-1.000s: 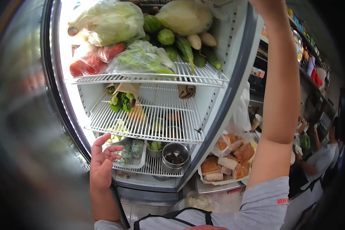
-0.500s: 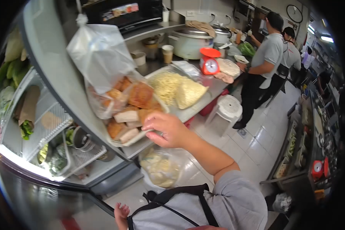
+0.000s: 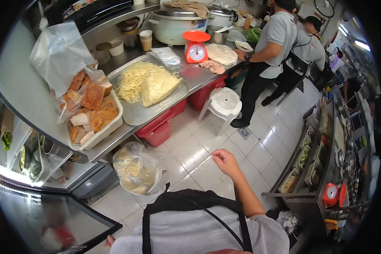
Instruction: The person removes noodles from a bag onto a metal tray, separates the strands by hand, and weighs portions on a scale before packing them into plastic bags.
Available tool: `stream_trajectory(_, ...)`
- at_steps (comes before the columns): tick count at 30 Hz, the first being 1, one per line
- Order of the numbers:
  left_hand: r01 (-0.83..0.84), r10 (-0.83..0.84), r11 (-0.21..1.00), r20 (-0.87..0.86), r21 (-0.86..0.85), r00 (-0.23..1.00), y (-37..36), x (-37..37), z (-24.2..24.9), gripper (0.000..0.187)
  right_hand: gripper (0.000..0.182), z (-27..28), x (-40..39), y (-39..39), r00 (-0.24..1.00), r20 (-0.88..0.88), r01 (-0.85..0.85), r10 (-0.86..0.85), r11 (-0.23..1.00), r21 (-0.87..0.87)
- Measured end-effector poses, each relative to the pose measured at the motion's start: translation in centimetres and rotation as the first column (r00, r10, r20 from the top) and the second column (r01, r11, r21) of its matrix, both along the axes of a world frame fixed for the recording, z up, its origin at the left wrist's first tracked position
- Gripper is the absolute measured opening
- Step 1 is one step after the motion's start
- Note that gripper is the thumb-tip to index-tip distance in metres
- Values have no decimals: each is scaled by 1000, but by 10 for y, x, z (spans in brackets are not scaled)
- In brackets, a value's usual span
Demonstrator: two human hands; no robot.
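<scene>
Right hand: right hand (image 3: 225, 161) bare, released, fingers loosely bent above the pale tiled floor (image 3: 190, 167); nothing seen in it. White round-topped plastic stool (image 3: 225, 101) near, apart.
Left hand: only a sliver of the left hand (image 3: 109, 241) shows beside a grey sleeve (image 3: 127, 246); cannot tell its grip.
Fridge door: dark-framed glass fridge door (image 3: 51, 211) stands open; its corner is near the left hand, contact unclear.
Floor bag: clear plastic bag of pale food (image 3: 134, 167) in a white basin (image 3: 151, 189), below the front edge of the steel counter (image 3: 190, 77).
Counter, left end: white rectangular basket (image 3: 103, 131) of browned meat slabs (image 3: 93, 95).
Counter, beside basket: metal tray (image 3: 133, 115) of yellow noodles (image 3: 131, 82), along the front edge.
</scene>
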State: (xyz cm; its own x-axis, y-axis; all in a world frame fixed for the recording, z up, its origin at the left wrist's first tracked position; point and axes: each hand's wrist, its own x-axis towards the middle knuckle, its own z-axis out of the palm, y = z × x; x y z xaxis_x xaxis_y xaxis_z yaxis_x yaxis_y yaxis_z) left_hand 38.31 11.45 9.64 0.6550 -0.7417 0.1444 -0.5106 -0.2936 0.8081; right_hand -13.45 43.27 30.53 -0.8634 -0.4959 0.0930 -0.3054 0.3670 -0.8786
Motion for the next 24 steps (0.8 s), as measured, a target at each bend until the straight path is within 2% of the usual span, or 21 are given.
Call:
stream_trajectory(4,28,-26,998,28,-52,999,-6,-28,-6,66,15,-4,-13,19,996,76,56,-56,998,4)
stream_trajectory(7,57,-56,997,21,-61,998,-9,-55,-12,69,15,0,-35,21,997,83,-3,-6,993,116)
stream_trajectory(15,58,-58,998,-11,-9,998,-43,-130,-42,79,21,6,-158,-22,997,61,-54,42,978,202)
stream_trajectory(20,-107,95,979,74,176,993,-101,-178,-58,57,23,17,-247,-73,978,17,-204,207,941,268)
stream_trajectory(21,-153,112,953,166,260,980,-110,-189,-57,59,24,19,-265,-82,978,-21,-193,207,939,285)
stream_trajectory(22,-105,72,958,128,268,989,-113,-204,-49,58,24,22,-285,-90,977,-62,-178,206,937,301)
stream_trajectory(24,-10,-13,974,97,228,995,-117,-258,11,56,25,28,-317,-100,976,-115,-142,187,938,316)
